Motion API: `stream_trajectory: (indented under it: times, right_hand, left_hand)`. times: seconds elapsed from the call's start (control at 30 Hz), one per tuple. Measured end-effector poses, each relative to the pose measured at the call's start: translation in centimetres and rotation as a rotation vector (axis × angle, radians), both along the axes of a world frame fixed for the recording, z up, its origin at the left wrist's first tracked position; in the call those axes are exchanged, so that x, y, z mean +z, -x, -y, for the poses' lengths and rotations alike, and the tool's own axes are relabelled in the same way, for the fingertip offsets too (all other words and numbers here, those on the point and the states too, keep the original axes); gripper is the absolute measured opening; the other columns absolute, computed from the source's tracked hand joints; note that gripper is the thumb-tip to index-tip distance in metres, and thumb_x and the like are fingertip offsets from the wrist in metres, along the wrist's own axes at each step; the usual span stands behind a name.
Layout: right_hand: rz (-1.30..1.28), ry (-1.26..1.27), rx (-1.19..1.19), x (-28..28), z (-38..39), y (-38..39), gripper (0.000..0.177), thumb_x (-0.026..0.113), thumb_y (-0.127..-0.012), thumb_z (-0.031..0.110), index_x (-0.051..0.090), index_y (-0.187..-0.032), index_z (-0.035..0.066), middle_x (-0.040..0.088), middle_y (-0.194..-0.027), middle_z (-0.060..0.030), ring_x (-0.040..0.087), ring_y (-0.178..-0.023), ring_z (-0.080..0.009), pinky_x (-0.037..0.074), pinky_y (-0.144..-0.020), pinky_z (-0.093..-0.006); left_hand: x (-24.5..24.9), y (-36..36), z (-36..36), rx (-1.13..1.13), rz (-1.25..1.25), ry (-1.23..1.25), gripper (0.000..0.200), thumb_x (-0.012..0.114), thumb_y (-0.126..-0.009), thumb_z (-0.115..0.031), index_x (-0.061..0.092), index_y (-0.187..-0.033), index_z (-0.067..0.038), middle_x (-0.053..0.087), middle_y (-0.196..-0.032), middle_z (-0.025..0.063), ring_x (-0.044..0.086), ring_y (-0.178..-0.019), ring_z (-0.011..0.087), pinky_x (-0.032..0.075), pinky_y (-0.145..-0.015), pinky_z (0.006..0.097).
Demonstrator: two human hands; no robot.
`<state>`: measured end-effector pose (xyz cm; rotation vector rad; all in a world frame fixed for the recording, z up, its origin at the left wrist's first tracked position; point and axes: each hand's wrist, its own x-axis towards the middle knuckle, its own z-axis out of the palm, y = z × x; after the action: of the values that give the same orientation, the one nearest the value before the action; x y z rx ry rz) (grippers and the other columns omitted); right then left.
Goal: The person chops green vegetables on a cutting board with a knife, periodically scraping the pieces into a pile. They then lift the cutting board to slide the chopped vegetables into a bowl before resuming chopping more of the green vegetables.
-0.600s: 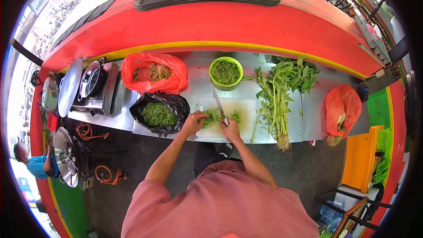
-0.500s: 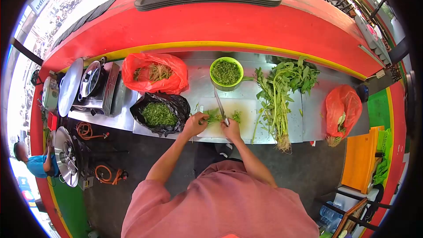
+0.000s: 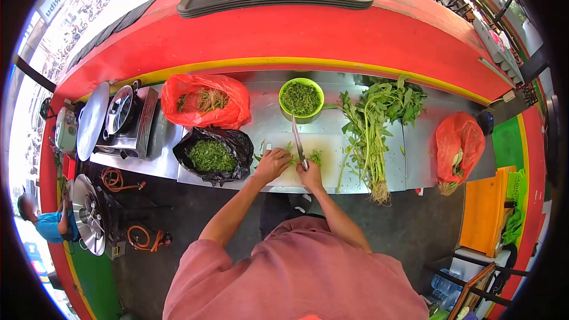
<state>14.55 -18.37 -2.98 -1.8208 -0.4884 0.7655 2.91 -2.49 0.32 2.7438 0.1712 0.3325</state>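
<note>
My right hand (image 3: 309, 176) grips the handle of a knife (image 3: 297, 138), its blade pointing away from me toward the green bowl. Just left of the blade, my left hand (image 3: 272, 165) is closed over leafy green stems (image 3: 290, 153), mostly hidden beneath the fingers. Both hands work over a pale cutting board (image 3: 333, 149) on the metal counter. A small pile of cut greens (image 3: 316, 157) lies right of the knife. Beyond the board stands a lime-green bowl (image 3: 322, 104) filled with chopped greens.
To the left are a black bag (image 3: 238, 140) of chopped greens and a red bag (image 3: 234, 104) with root ends. A gas stove (image 3: 139, 132) stands farther left. On the right lie a bunch of long-stemmed greens (image 3: 379, 136) and another red bag (image 3: 459, 145). A person (image 3: 53, 225) is at far left.
My left hand has moved right, closer to the blade, and now covers more of the stems. The knife has turned more upright in view, with my right hand still on its handle.
</note>
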Motion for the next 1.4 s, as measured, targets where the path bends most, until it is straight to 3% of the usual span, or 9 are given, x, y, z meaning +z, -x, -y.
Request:
stream_trajectory:
  times: [0.03, 0.1, 0.27, 0.43, 0.63, 0.8, 0.83, 0.9, 1.4]
  right_hand:
    - [-0.007, -0.022, -0.015, -0.6, 0.0, 0.0, 0.016, 0.067, -0.090, 0.014, 0.069, -0.097, 0.000, 0.057, -0.057, -0.0036, 0.053, -0.041, -0.0132, 0.044, -0.043, -0.0316]
    - [0.185, -0.071, -0.019, -1.2, -0.2, 0.1, 0.015, 0.068, -0.089, 0.013, 0.069, -0.096, -0.001, 0.057, -0.056, -0.0044, 0.054, -0.042, -0.0139, 0.044, -0.044, -0.0316]
    - [0.181, -0.033, -0.032, -2.9, -0.5, 0.0, 0.017, 0.071, -0.088, 0.017, 0.068, -0.094, 0.000, 0.058, -0.056, -0.0050, 0.054, -0.040, -0.0150, 0.045, -0.039, -0.0332]
    - [0.231, 0.021, -0.063, -0.6, -0.4, 0.1, 0.019, 0.074, -0.086, 0.020, 0.070, -0.088, 0.001, 0.060, -0.058, -0.0079, 0.055, -0.050, -0.0166, 0.044, -0.051, -0.0373]
    - [0.221, 0.024, -0.059, -1.3, -0.4, 0.1, 0.018, 0.074, -0.087, 0.018, 0.069, -0.088, 0.001, 0.058, -0.059, -0.0051, 0.050, -0.049, -0.0142, 0.042, -0.049, -0.0349]
    - [0.155, -0.022, -0.048, -1.9, -0.1, 0.0, 0.017, 0.073, -0.089, 0.018, 0.068, -0.090, 0.001, 0.057, -0.057, -0.0041, 0.054, -0.045, -0.0136, 0.042, -0.046, -0.0342]
    - [0.094, -0.006, -0.040, -1.6, 0.0, -0.1, 0.019, 0.073, -0.088, 0.018, 0.068, -0.092, 0.001, 0.057, -0.057, -0.0054, 0.054, -0.046, -0.0146, 0.043, -0.047, -0.0351]
    - [0.189, 0.001, -0.022, -0.7, 0.1, -0.2, 0.021, 0.073, -0.088, 0.020, 0.069, -0.092, 0.000, 0.057, -0.057, -0.0069, 0.055, -0.046, -0.0161, 0.043, -0.048, -0.0361]
    - [0.321, -0.062, -0.012, -1.1, 0.3, -0.1, 0.024, 0.072, -0.089, 0.024, 0.070, -0.089, 0.000, 0.058, -0.060, -0.0096, 0.053, -0.051, -0.0201, 0.042, -0.053, -0.0388]
  left_hand:
    - [-0.2, -0.1, 0.1, 0.002, 0.034, -0.001, 0.030, 0.073, -0.086, -0.022, 0.071, -0.115, -0.016, 0.066, -0.119, -0.0013, 0.057, -0.118, 0.0189, 0.043, -0.090, 0.0424]
    - [-0.6, -0.1, 0.0, -0.033, 0.038, -0.038, 0.025, 0.072, -0.086, -0.021, 0.073, -0.111, -0.016, 0.067, -0.116, -0.0027, 0.060, -0.115, 0.0177, 0.043, -0.090, 0.0403]
    - [-1.6, -0.2, 0.0, -0.004, 0.073, -0.070, 0.018, 0.072, -0.086, -0.021, 0.075, -0.103, -0.017, 0.069, -0.107, -0.0030, 0.063, -0.106, 0.0168, 0.044, -0.089, 0.0378]
    - [-2.0, -0.2, 0.1, 0.027, 0.130, -0.062, 0.014, 0.071, -0.085, -0.019, 0.077, -0.098, -0.019, 0.070, -0.098, -0.0028, 0.065, -0.099, 0.0164, 0.044, -0.085, 0.0368]
    - [-1.1, -0.5, -0.5, 0.033, 0.079, 0.041, 0.035, 0.075, -0.084, -0.026, 0.071, -0.116, -0.015, 0.070, -0.101, 0.0014, 0.065, -0.100, 0.0225, 0.045, -0.089, 0.0398]
    - [1.4, 1.5, -1.2, 0.074, 0.166, 0.100, 0.031, 0.080, -0.079, -0.025, 0.072, -0.106, -0.015, 0.065, -0.100, 0.0016, 0.063, -0.102, 0.0231, 0.044, -0.088, 0.0393]
    - [1.3, 2.1, -1.4, 0.056, 0.174, 0.090, 0.023, 0.080, -0.078, -0.025, 0.072, -0.097, -0.015, 0.062, -0.094, 0.0014, 0.062, -0.097, 0.0225, 0.043, -0.085, 0.0389]
    - [1.0, 3.6, -1.4, 0.008, 0.107, 0.069, 0.019, 0.080, -0.078, -0.025, 0.074, -0.093, -0.015, 0.061, -0.093, 0.0011, 0.060, -0.094, 0.0208, 0.042, -0.083, 0.0381]
    - [-2.5, 4.6, 0.7, 0.086, 0.059, -0.082, 0.008, 0.068, -0.086, -0.021, 0.074, -0.091, -0.017, 0.060, -0.093, -0.0021, 0.057, -0.099, 0.0189, 0.042, -0.081, 0.0366]
